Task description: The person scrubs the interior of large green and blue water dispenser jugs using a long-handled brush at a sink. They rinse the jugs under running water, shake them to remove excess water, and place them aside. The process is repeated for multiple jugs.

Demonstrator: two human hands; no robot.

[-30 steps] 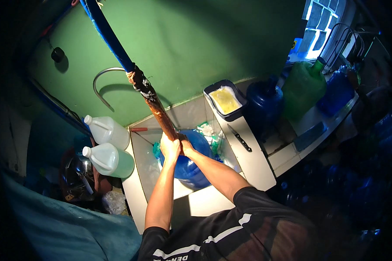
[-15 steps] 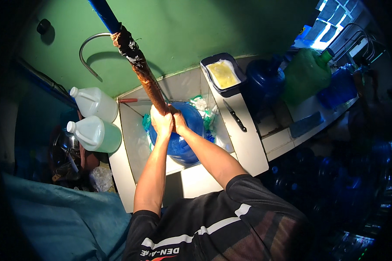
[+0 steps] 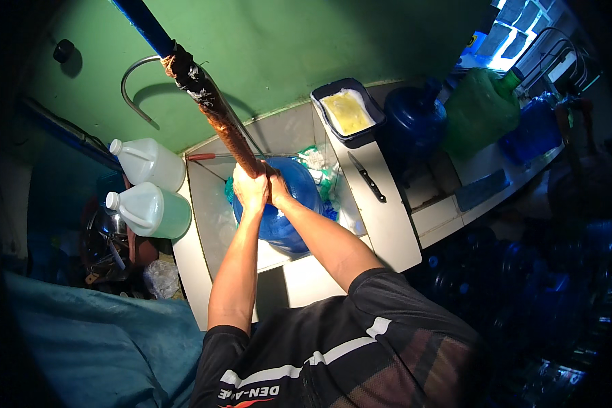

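Observation:
Both hands are closed around the lower part of a long pole [image 3: 226, 129], brownish and rusty-looking below, with ragged wrapping midway and a blue upper length. My left hand [image 3: 252, 191] grips it on the near left side, and my right hand [image 3: 276, 188] is pressed beside it, its fingers partly hidden. Directly beneath them a large blue water jug [image 3: 296, 221] stands in a tiled basin [image 3: 211, 224]. The pole's lower end is hidden by my hands, so whether it goes into the jug I cannot tell. Green and white scraps [image 3: 314, 160] lie behind the jug.
Two white jugs [image 3: 158, 212] stand on the left ledge. On the right ledge lie a black-handled knife [image 3: 368, 180] and a dark tub [image 3: 372, 134] with a yellow sponge-like block and foam. Large blue and green bottles [image 3: 479, 112] stand further right. A curved metal pipe [image 3: 124, 87] is at the wall.
The pole's upper end has tilted a little to the left. My hands stay closed on it in nearly the same place above the blue jug.

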